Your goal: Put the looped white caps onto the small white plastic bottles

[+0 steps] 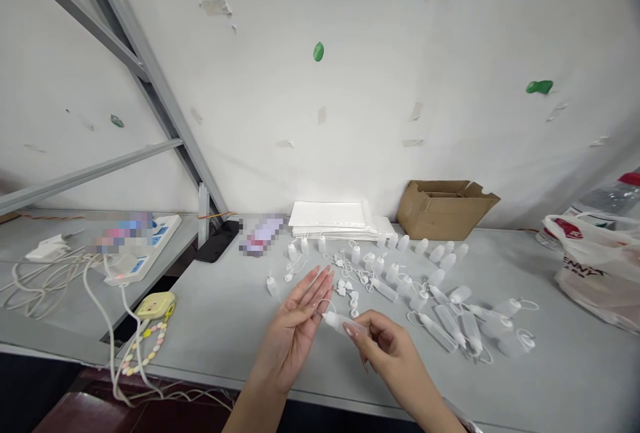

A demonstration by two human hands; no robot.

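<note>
Right hand [387,346] pinches a small squeeze bottle [339,321] between thumb and fingertips, nozzle end pointing at the left palm. Left hand [295,326] is flat and open, fingers straight and together, palm facing the bottle; the tip looks to be touching or just off the palm, can't tell which. Left hand holds nothing.

Bottle sits above the grey table [225,326], near its front edge, well in front of the cardboard box [443,209].

Room: bare table surface left of the hands out to the table's left edge; front edge is just below the wrists.

Clutter: loose bottles [440,316] lie scattered between the hands and the box, spreading right; small caps with tethers [345,286] just behind the fingertips. White sheet stack [333,218] left of the box, against the wall. Plastic bag [597,269] far right of the box. Power strip [145,246] and cables [107,326] on the lower bench, well left of the box.
</note>
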